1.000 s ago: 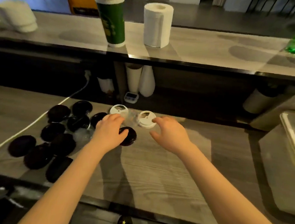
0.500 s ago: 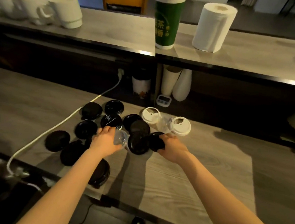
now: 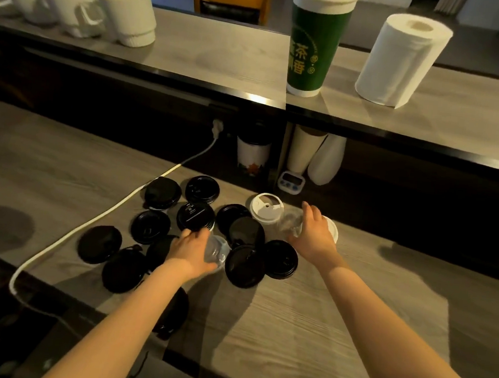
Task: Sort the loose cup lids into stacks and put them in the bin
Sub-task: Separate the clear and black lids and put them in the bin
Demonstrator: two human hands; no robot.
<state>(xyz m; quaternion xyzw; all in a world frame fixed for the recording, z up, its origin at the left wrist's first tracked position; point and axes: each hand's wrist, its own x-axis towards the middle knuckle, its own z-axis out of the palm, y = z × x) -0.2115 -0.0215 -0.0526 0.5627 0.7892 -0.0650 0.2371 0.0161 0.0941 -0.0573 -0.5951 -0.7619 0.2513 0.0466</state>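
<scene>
Several black cup lids [image 3: 245,266] lie scattered on the wooden counter [image 3: 305,329]. My left hand [image 3: 190,251] grips a clear plastic lid [image 3: 216,250] at the near side of the pile. A white lid [image 3: 266,207] lies at the back of the pile. Beside it is another clear lid [image 3: 290,222], and my right hand [image 3: 313,235] reaches over it with fingers spread. That hand partly covers a second white lid [image 3: 333,228]. The bin is out of view.
A white power cable [image 3: 94,223] runs across the counter left of the lids. On the raised shelf stand a tall green cup [image 3: 311,49], a paper towel roll [image 3: 401,60] and white mugs [image 3: 128,12]. A small timer [image 3: 291,182] and cups sit under the shelf.
My right hand left the black lid at the pile's near edge and moved back to the clear and white lids. My left hand keeps holding its clear lid. The view shifted left, away from the bin.
</scene>
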